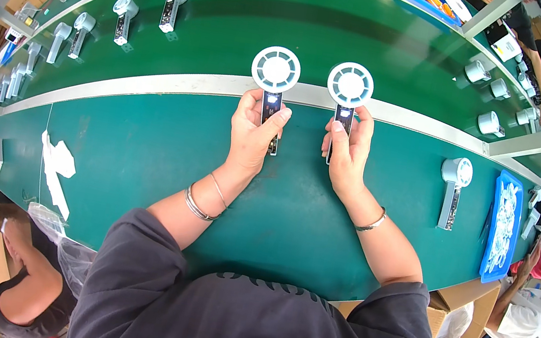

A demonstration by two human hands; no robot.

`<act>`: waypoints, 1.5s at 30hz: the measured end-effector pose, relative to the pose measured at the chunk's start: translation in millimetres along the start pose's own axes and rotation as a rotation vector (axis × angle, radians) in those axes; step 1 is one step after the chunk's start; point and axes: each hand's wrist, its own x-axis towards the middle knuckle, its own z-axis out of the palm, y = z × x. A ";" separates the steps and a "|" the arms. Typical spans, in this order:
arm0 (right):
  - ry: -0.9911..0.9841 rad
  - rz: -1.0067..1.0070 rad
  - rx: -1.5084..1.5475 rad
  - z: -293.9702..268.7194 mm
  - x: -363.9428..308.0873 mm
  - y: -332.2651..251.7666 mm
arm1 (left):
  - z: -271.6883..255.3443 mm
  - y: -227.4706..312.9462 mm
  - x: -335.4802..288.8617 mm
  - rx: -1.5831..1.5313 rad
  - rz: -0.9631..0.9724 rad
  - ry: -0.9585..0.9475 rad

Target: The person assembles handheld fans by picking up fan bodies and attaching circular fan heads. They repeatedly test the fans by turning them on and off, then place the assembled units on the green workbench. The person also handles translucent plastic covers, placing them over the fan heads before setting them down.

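Note:
In my left hand [254, 127] is a white handheld fan [275, 71], held upright by its open handle with the thumb across the front. My right hand [350, 150] grips a second handheld fan [350, 86] the same way, its thumb also on the handle. Both fans have round slotted heads facing up, and a small lit display shows on each handle. The two fans are side by side and apart, above the near edge of the conveyor. Another handheld fan [452, 191], its handle's inside exposed, lies on the green table to the right.
A blue tray [486, 263] of small white parts stands at the table's right. White cloth-like pieces [57, 167] lie at left. Beyond a pale rail [206, 82], a green conveyor [238, 15] carries several fans. An open cardboard box [472, 300] sits below right. Other people work at both sides.

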 end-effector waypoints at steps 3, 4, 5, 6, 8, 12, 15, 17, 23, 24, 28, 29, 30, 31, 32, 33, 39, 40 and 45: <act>0.006 0.008 0.008 0.0 0.7 -0.7 | -1.4 -0.4 0.8 -0.027 -0.018 -0.011; 0.009 0.005 0.010 0.1 1.0 -0.1 | -1.5 -0.4 1.0 -0.033 -0.017 -0.015; 0.011 0.004 0.013 0.2 1.1 0.5 | -1.7 -0.6 1.0 -0.038 -0.015 -0.017; 0.010 0.008 0.021 0.3 1.2 0.3 | -1.6 -0.5 0.9 -0.037 -0.012 -0.017; 0.009 0.014 0.036 0.6 0.8 -0.7 | -1.0 -0.5 0.8 -0.037 -0.006 -0.017; 0.030 0.020 -0.045 0.5 -1.3 2.8 | 0.5 0.4 -0.4 0.014 -0.013 -0.004; 0.054 0.017 -0.112 0.8 -1.6 6.5 | -0.3 -3.3 -0.7 0.048 -0.019 0.012; 0.061 0.012 -0.098 2.5 -0.1 4.2 | 1.3 -2.6 -0.1 0.096 -0.008 0.017; 0.137 0.083 -0.139 -3.4 7.7 15.6 | 1.8 -2.8 1.6 0.398 -0.096 -0.105; 0.146 0.080 -0.161 -3.5 9.1 13.6 | 1.1 0.6 1.9 0.449 -0.083 -0.114; 0.077 0.169 -0.176 -9.9 3.1 -11.7 | -1.2 17.6 2.3 0.599 -0.011 -0.065; 0.018 0.207 -0.201 -16.2 -1.3 -23.1 | -8.9 18.9 1.2 0.611 -0.006 -0.080; -0.040 0.251 -0.226 -23.8 -7.9 -37.2 | -18.2 23.8 -1.4 0.646 0.056 -0.142; -0.112 0.298 -0.238 -31.2 -14.5 -55.7 | -29.7 30.7 -3.2 0.680 0.118 -0.203; -0.179 0.309 -0.293 -41.0 -22.9 -69.6 | -40.5 39.0 -6.9 0.714 0.182 -0.264; -0.240 0.320 -0.349 -52.5 -31.4 -80.4 | -47.7 53.2 -11.9 0.668 0.011 -0.296; -0.279 0.544 -0.369 -68.7 -69.5 -86.4 | -95.2 90.0 -42.8 0.553 -0.263 -0.114; -0.243 0.568 -0.347 -65.2 -71.9 -79.6 | -98.2 87.8 -45.2 0.525 -0.221 -0.061; -0.244 0.405 -0.306 3.3 -47.8 -61.3 | -114.8 79.2 -44.9 0.613 -0.018 0.188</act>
